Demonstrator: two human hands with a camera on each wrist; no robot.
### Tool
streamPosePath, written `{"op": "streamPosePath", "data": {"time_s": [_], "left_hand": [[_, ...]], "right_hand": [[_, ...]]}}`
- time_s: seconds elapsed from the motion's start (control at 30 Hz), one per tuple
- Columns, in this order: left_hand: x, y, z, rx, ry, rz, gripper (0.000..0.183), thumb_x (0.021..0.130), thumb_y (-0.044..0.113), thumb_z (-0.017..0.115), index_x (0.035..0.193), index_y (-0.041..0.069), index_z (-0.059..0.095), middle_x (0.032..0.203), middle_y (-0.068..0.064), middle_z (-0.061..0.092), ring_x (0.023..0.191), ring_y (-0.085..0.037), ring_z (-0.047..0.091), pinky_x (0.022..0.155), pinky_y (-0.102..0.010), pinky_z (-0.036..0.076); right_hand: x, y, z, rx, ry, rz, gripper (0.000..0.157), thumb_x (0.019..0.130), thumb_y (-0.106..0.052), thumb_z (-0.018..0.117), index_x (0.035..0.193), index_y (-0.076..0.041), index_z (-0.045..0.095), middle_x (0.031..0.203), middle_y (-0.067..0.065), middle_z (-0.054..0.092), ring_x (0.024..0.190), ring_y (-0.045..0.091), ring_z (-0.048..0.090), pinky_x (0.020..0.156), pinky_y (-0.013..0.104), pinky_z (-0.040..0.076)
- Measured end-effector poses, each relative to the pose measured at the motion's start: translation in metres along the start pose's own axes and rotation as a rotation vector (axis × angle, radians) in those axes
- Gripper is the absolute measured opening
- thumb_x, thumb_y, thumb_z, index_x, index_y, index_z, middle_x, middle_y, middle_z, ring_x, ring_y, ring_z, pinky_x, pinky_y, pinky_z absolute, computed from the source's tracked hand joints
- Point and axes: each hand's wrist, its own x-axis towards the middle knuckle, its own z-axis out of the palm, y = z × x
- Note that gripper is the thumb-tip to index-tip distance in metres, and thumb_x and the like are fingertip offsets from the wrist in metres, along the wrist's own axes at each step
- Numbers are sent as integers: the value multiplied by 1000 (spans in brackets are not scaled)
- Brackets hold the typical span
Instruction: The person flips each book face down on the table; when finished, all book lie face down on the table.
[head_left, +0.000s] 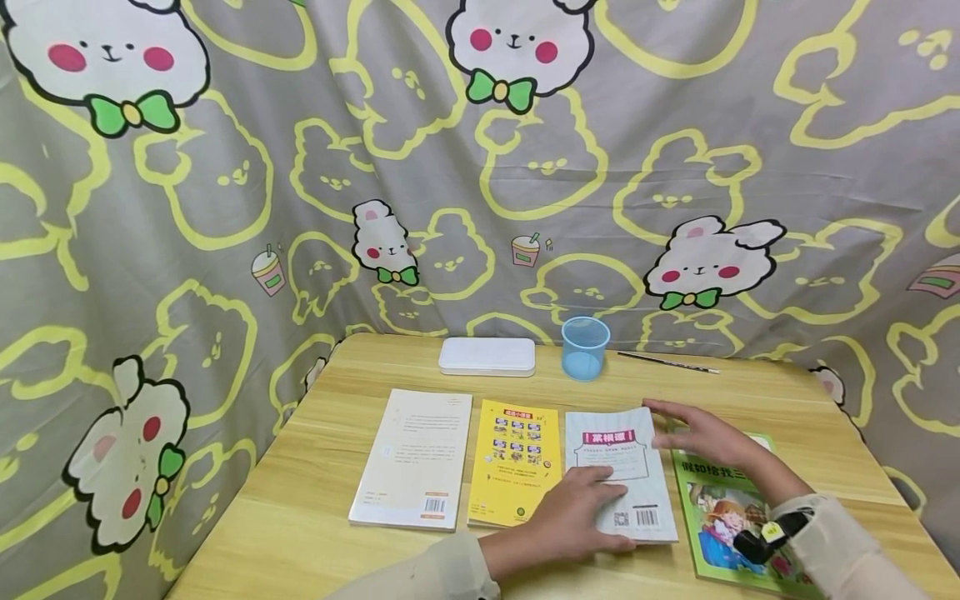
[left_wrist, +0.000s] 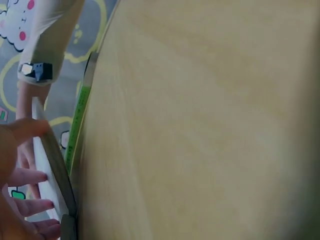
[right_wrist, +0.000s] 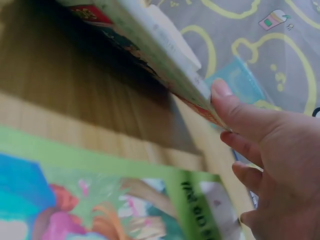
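Note:
A pale blue book [head_left: 626, 492] is tilted over the table, its right side raised with a shadow beneath it in the right wrist view. My left hand [head_left: 573, 512] lies across its left part, fingers spread on the cover and thumb at the near edge. At its far right corner my right hand [head_left: 708, 437] pinches the edge, thumb [right_wrist: 222, 92] against the spine and fingers lower down. Just left lies a yellow book [head_left: 516, 467]. A green picture book [head_left: 723, 533] lies under my right forearm, partly hidden.
Farther left on the wooden table [head_left: 300, 500] is a white book [head_left: 416, 458]. Along the back stand a white case [head_left: 487, 356] and a blue mesh cup [head_left: 585, 350], with a thin dark stick [head_left: 667, 362] beside it. A patterned curtain [head_left: 495, 183] hangs behind.

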Motion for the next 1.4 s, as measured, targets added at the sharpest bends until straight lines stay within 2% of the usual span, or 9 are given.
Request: {"op": "streamPosePath", "data": {"time_s": [0.17,0.27,0.53,0.63,0.83,0.9,1.1,1.4], "left_hand": [[0,-2,5,150,-27,39,63,83,64,76,137,33,66,153,7,51,140,-16,46,114,-31,42],[-1,-2,7,187,-28,44,63,84,64,76,137,33,66,153,6,51,141,-17,45,115,-32,41],[0,-5,3,195,-62,66,65,85,61,77,141,32,63,156,5,48,143,-18,44,117,-31,39],[1,-8,-1,175,-108,84,65,87,57,76,144,30,61,158,4,46,146,-19,41,118,-31,36],[1,-13,-15,61,-229,83,62,91,44,77,148,26,58,164,5,38,152,-19,33,120,-28,33],[1,-15,-18,63,-252,97,60,92,41,76,148,26,58,164,5,38,153,-18,32,121,-27,32],[2,-22,-23,140,-254,134,57,89,41,79,143,33,62,161,3,43,151,-20,37,122,-30,31],[2,-25,-26,111,-263,119,58,87,41,81,142,35,63,162,1,42,151,-23,36,123,-32,31]], "right_hand": [[0,8,8,-55,-11,18,75,95,-35,74,154,0,45,156,32,41,143,59,31,107,75,34],[0,10,13,-79,1,48,77,92,-39,76,153,-2,46,157,32,39,145,59,28,110,75,30],[1,12,21,-135,36,82,82,88,-45,78,153,-4,48,157,33,38,147,59,21,111,82,7],[0,12,24,-157,43,80,82,88,-47,78,152,-6,50,156,34,40,146,59,23,112,81,7],[0,12,26,-181,41,77,78,87,-45,79,150,-6,53,154,35,42,144,60,28,112,81,8],[0,13,26,-183,40,74,78,87,-45,79,150,-6,53,154,35,42,144,60,27,112,81,8],[0,17,27,-192,34,59,78,89,-45,77,151,-6,52,155,31,43,146,60,25,111,81,7],[0,18,27,-218,38,25,79,90,-46,75,152,-5,51,154,28,47,146,58,28,110,82,9]]}}
